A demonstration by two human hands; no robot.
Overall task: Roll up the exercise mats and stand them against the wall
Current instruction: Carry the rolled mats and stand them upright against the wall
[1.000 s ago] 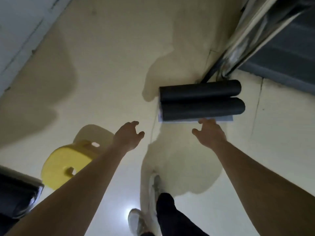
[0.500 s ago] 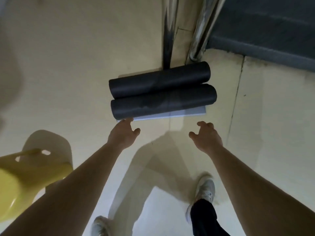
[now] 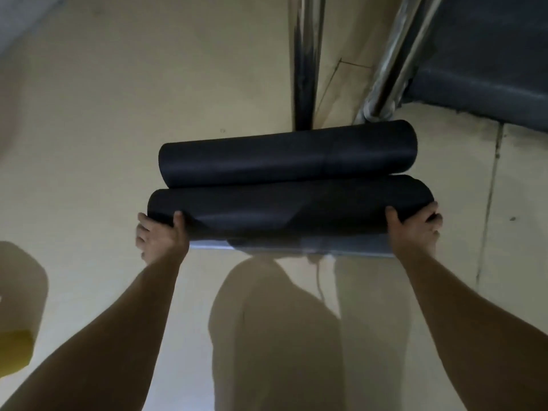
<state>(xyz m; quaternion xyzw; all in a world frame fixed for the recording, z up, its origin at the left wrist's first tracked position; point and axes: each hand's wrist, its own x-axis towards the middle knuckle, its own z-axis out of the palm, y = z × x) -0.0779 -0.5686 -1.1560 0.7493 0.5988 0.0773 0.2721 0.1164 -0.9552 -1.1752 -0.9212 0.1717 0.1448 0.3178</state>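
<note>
Dim, yellowish indoor light: our shadow (image 3: 275, 336) spreads across the floor (image 3: 89, 143), the rolled mats (image 3: 284, 161) go near-black, chrome rails (image 3: 305, 69) glint faintly, and the wide-angle edges bow and soften.

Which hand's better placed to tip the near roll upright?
Left, probably: the left hand grips the near roll beside bare floor; the right hand holds the end nearer the metal posts.

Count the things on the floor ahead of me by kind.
Rolled mats: 2, near mat and far mat
Metal posts: 2, left post and right post
Yellow stool: 1, partly in view
Total: 5
</note>
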